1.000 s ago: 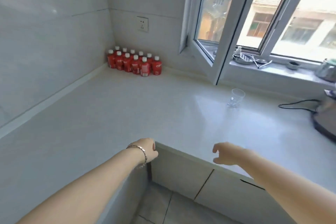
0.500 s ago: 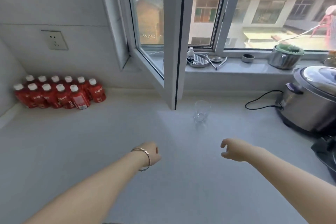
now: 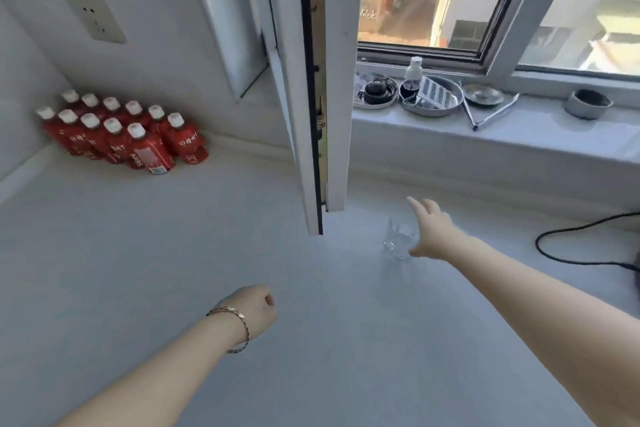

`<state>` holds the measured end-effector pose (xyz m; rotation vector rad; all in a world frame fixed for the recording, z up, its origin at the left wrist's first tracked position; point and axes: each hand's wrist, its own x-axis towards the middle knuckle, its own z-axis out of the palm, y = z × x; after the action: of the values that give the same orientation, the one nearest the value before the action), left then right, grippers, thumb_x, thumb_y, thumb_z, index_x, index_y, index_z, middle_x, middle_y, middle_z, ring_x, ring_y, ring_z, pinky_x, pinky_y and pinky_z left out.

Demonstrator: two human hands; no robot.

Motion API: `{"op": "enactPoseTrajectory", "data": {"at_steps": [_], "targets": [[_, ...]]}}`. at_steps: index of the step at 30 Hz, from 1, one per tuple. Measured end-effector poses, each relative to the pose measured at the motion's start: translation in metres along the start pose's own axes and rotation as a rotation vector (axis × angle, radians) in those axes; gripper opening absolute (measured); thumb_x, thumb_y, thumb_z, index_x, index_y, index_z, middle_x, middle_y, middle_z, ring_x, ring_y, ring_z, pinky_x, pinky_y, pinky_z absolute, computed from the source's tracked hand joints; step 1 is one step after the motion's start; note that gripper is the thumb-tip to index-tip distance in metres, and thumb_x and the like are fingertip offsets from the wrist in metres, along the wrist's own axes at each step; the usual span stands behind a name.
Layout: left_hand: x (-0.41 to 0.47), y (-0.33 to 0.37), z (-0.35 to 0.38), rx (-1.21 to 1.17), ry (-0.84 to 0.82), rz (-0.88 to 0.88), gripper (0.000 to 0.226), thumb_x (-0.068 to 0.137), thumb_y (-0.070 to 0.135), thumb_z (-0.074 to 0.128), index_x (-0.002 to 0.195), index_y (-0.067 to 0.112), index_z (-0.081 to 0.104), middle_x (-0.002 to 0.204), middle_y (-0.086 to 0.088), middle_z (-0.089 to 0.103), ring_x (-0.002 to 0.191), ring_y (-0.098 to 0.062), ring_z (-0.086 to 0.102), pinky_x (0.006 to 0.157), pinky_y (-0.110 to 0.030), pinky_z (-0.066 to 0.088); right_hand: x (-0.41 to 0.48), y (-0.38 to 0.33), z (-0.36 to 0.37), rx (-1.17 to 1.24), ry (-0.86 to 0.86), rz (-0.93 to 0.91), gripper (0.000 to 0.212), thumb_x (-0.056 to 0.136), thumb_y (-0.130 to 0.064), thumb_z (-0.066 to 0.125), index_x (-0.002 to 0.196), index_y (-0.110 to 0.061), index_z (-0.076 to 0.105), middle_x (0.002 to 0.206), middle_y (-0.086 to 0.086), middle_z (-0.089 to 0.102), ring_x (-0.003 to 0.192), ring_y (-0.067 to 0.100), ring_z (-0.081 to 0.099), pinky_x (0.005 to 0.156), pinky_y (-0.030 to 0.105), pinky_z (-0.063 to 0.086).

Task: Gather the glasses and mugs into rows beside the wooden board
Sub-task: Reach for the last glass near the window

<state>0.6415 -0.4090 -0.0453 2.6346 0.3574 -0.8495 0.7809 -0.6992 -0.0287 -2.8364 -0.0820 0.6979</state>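
At the right hand [image 3: 431, 234], the grip is open w/ fingers [image 3: 417, 206] spread and reaching fwd; it closes on nothing yet. Palm sits just beside the clear glass [image 3: 398, 239], on its right side, thumb low near the base. Whether skin touches glass can't be told, since the glass is see-through and partly blurred.

Half a sec ago that hand hung well short of the glass, loosely curled; now it's alongside w/ fingers opened, and the view has moved in closer over the worktop [image 3: 173, 270]. That suggests the reach is nearly done and the pick-up of this glass is about to start, so the task looks to be at its early stage: one glass, not yet lifted.

Left hand [image 3: 258, 310] is curled into a loose fist, holding nothing, bracelet at the wrist, hovering over bare worktop nearer the person and well apart from the glass.

Glass stands upright on the worktop, near the lower edge of the open window frame [image 3: 318, 114]. Red bottles [image 3: 138, 139] cluster in the far left corner, a black cable [image 3: 571, 246] runs at right. No wooden board or mugs in view, so where the rows go can't be judged.
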Motion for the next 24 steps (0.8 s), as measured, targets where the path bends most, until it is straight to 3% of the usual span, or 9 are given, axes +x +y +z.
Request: {"op": "enactPoseTrajectory", "data": {"at_steps": [2,4,7,9,12,17,21,24], "targets": [[-0.004,-0.001,0.007,-0.037,0.007,-0.064,0.024,0.087,0.023,0.046,0.067,0.032,0.039,0.089,0.004,0.053,0.092,-0.022,0.059,0.087,-0.027,0.048,0.016,0.004,0.003,-0.019,-0.058,-0.076,0.107,0.073,-0.019,0.077,0.151,-0.026,0.005,0.158,0.006,0.008,0.140,0.032,0.025,0.104,0.037,0.041],[-0.010,-0.004,0.013,-0.079,0.021,-0.121,0.024,0.088,0.023,0.046,0.067,0.032,0.040,0.085,0.004,0.054,0.088,-0.020,0.058,0.084,-0.025,0.048,0.025,0.008,0.008,0.003,-0.070,-0.133,0.103,0.070,-0.019,0.079,0.150,-0.024,0.014,0.154,0.006,0.019,0.133,0.030,0.038,0.100,0.036,0.046],[-0.026,-0.012,0.022,-0.108,0.025,-0.173,0.008,0.089,0.023,0.047,0.084,0.028,0.051,0.086,0.006,0.054,0.085,-0.018,0.054,0.083,-0.024,0.046,0.024,0.009,0.012,0.040,-0.014,-0.162,0.092,0.065,-0.020,0.080,0.142,-0.022,0.030,0.140,0.006,0.035,0.116,0.029,0.053,0.085,0.035,0.052],[-0.039,-0.020,0.026,-0.113,0.040,-0.215,0.010,0.089,0.024,0.048,0.097,0.026,0.055,0.095,0.004,0.056,0.092,-0.018,0.057,0.090,-0.025,0.047,0.015,0.005,0.012,-0.060,0.009,-0.204,0.088,0.065,-0.024,0.079,0.140,-0.022,0.033,0.134,0.006,0.041,0.112,0.030,0.055,0.080,0.033,0.050],[-0.065,-0.033,0.032,-0.178,0.067,-0.288,0.010,0.089,0.023,0.048,0.097,0.025,0.054,0.103,0.002,0.059,0.097,-0.018,0.058,0.092,-0.026,0.046,-0.011,-0.015,0.018,-0.289,-0.009,-0.338,0.087,0.069,-0.027,0.075,0.142,-0.028,0.028,0.136,0.001,0.040,0.114,0.027,0.051,0.083,0.031,0.048],[-0.132,-0.070,0.057,-0.259,0.114,-0.410,0.023,0.090,0.023,0.047,0.110,0.021,0.059,0.120,0.003,0.062,0.114,-0.017,0.057,0.089,-0.022,0.039,-0.080,-0.088,0.046,-0.398,-0.107,-0.619,0.087,0.069,-0.031,0.073,0.142,-0.032,0.026,0.138,-0.003,0.037,0.119,0.023,0.049,0.082,0.030,0.048],[-0.196,-0.116,0.083,-0.346,0.165,-0.483,0.017,0.091,0.029,0.048,0.102,0.022,0.058,0.117,0.000,0.064,0.108,-0.018,0.060,0.091,-0.026,0.045,-0.147,-0.162,0.090,-0.450,-0.174,-0.861,0.089,0.068,-0.030,0.075,0.143,-0.032,0.026,0.139,-0.003,0.038,0.120,0.022,0.050,0.089,0.030,0.047],[-0.265,-0.165,0.110,-0.420,0.213,-0.584,0.024,0.092,0.030,0.046,0.111,0.019,0.058,0.121,0.000,0.062,0.111,-0.019,0.058,0.093,-0.026,0.044,-0.214,-0.225,0.132,-0.487,-0.200,-1.026,0.087,0.070,-0.032,0.074,0.143,-0.031,0.026,0.139,-0.002,0.037,0.120,0.024,0.050,0.093,0.031,0.046]]}}
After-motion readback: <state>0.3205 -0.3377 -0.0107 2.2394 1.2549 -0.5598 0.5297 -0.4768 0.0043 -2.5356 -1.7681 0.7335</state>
